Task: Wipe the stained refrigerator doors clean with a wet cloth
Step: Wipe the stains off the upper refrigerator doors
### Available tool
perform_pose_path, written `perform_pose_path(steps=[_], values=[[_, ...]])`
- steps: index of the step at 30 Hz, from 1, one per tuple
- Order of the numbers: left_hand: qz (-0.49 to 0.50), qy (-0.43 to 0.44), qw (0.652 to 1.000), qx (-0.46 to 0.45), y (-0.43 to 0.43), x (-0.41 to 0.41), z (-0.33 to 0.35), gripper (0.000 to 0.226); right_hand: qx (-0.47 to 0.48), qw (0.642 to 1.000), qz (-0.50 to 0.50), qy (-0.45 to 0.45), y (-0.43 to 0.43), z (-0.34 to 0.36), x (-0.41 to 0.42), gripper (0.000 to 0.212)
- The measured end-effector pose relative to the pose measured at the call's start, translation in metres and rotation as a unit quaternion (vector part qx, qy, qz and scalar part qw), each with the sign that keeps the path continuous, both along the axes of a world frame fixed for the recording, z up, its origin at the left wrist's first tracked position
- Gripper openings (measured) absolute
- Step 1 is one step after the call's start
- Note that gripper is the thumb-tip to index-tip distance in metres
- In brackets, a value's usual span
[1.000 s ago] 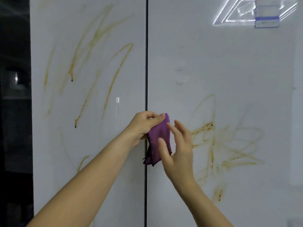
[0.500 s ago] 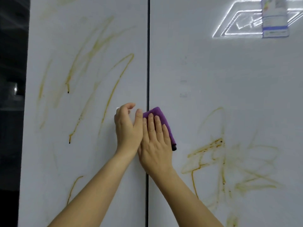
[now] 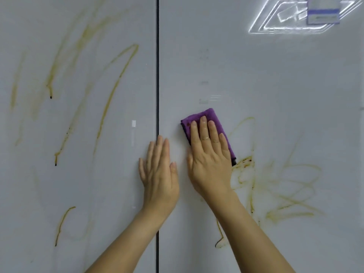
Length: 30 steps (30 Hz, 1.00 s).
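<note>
Two white refrigerator doors fill the view, split by a dark vertical gap point(image 3: 157, 75). The left door point(image 3: 78, 184) carries long yellow-brown streaks point(image 3: 116, 85). The right door point(image 3: 256, 75) has a tangled yellow-brown scribble point(image 3: 279, 186) at mid height. A folded purple cloth point(image 3: 212, 117) lies flat on the right door, its lower right corner touching the scribble's edge. My right hand point(image 3: 208, 154) presses it with straight fingers. My left hand point(image 3: 159, 174) rests flat across the gap, fingers straight, holding nothing.
A label sticker point(image 3: 323, 12) sits at the top right of the right door, beside a bright reflection of a ceiling light point(image 3: 279, 22). A small pale mark point(image 3: 133, 124) shows on the left door near the gap.
My left hand let go of the cloth and now lies flat on the doors. My right hand took the cloth, flattened it on the right door and slid it right toward the scribble.
</note>
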<state>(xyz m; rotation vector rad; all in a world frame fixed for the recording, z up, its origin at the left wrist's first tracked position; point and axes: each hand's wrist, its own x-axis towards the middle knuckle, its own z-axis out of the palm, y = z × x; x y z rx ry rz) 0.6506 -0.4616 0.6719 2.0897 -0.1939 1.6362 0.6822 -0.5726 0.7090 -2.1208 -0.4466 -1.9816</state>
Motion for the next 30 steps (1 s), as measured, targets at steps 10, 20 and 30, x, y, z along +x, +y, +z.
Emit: perform_pose_path(steps=[10,20,30], values=[[0.011,0.035,0.999,-0.004,-0.004,0.001,-0.005,0.058,0.17,0.984,-0.038,0.043,-0.166,0.002,0.03,0.06],[-0.019,0.039,0.999,0.007,0.0,-0.001,-0.044,0.058,0.34,0.936,0.051,0.071,-0.157,-0.073,0.017,0.056],[-0.125,0.015,0.99,-0.065,0.008,-0.009,-0.068,0.063,0.119,0.99,0.068,0.02,0.029,-0.069,-0.007,0.056]])
